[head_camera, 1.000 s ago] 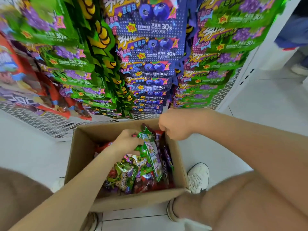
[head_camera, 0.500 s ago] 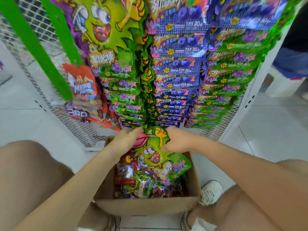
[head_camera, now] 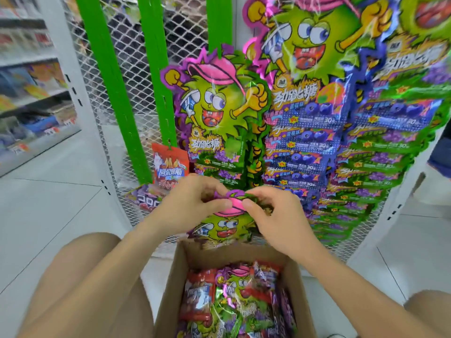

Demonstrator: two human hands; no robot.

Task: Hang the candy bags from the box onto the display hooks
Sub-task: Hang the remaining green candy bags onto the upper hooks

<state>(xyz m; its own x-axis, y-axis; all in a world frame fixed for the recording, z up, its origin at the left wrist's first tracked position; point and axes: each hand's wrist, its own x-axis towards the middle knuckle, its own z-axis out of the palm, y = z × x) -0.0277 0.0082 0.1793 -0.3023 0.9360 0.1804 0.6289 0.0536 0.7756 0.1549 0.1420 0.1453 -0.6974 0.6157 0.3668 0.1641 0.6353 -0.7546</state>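
Pinching glossy jagged candy bag (head_camera: 223,228) | left hand (head_camera: 188,206), right hand (head_camera: 275,215) | above cardboard box (head_camera: 170,289)

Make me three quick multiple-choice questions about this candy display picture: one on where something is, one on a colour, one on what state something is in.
1. Where is the cardboard box?
A. low down, between the person's knees
B. up on a side shelf
C. hung on a hook

2. What colour are the upright strips on the mesh rack?
A. red
B. green
C. blue

3. How is the cartoon candy bag above the box held?
A. by one hand alone
B. pinched at its top by both hands
C. not held, lying in the box

Answers:
1 A: the box sits open between both knees, below the hands.
2 B: the strips are bright green against the white mesh.
3 B: the left hand and right hand both pinch its pink top.
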